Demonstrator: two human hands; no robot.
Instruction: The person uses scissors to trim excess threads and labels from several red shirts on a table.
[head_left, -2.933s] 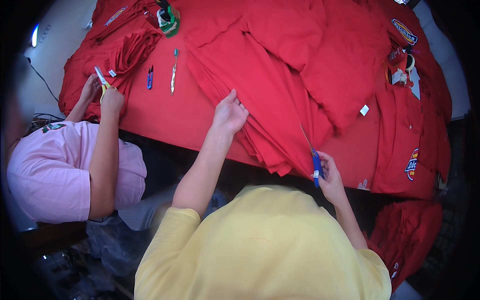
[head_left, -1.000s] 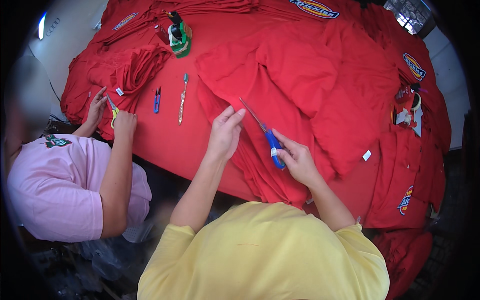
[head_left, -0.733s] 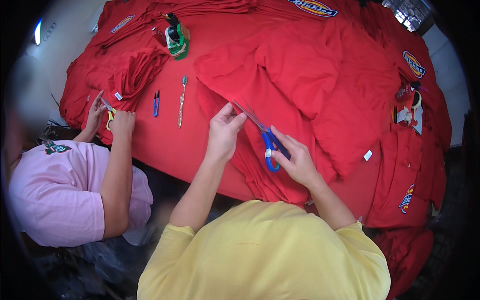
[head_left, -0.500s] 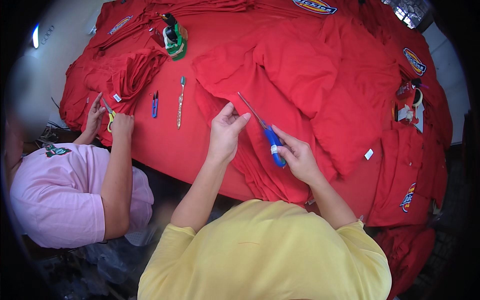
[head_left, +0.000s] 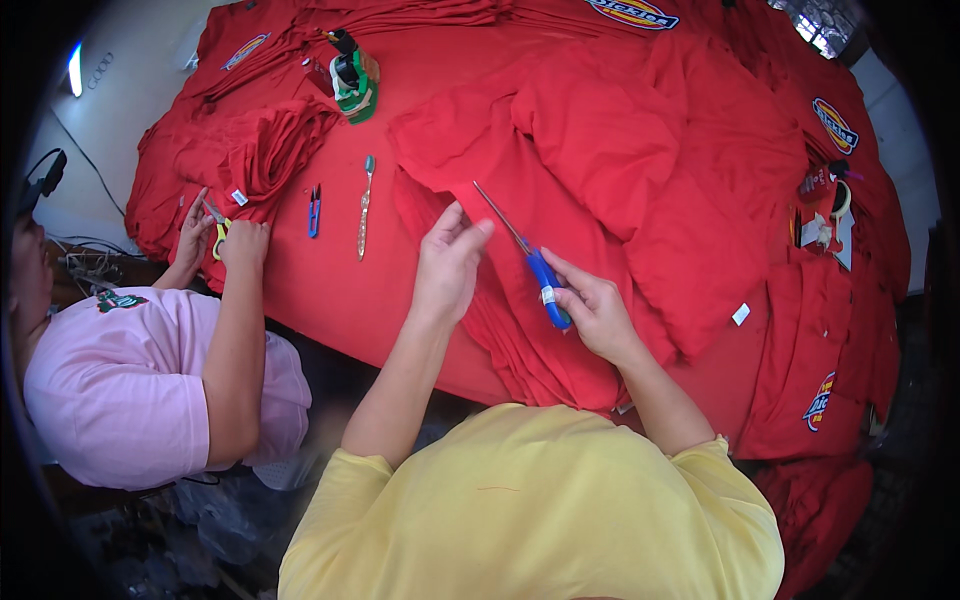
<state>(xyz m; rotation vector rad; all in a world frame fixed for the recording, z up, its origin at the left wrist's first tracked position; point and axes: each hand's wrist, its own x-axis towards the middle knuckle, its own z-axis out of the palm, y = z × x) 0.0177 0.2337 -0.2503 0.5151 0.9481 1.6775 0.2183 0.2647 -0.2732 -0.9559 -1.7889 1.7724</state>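
Observation:
My right hand [head_left: 592, 308] is closed around the blue handles of a pair of scissors [head_left: 545, 287]. Their thin blades look closed together and point up and to the left, over a red garment [head_left: 585, 215] spread on the table. To the left of the blades, my left hand [head_left: 450, 268] is raised above the garment's near left edge. Its thumb and fingers stand apart, and I see nothing between them. A small white tag [head_left: 740, 315] shows on the red cloth to the right of my right hand.
Blue thread snips [head_left: 314, 212] and a toothbrush [head_left: 364, 208] lie to the left. Beyond them stands a green tape dispenser [head_left: 357, 85]. A co-worker in pink holds yellow-handled scissors [head_left: 220, 238] beside piled red garments [head_left: 250, 150]. At the right sits a tape roll [head_left: 840, 197].
My left hand has shifted slightly left, its thumb a little farther from the scissors' blades. My right hand and the scissors stay nearly in place. The whole view has tilted slightly.

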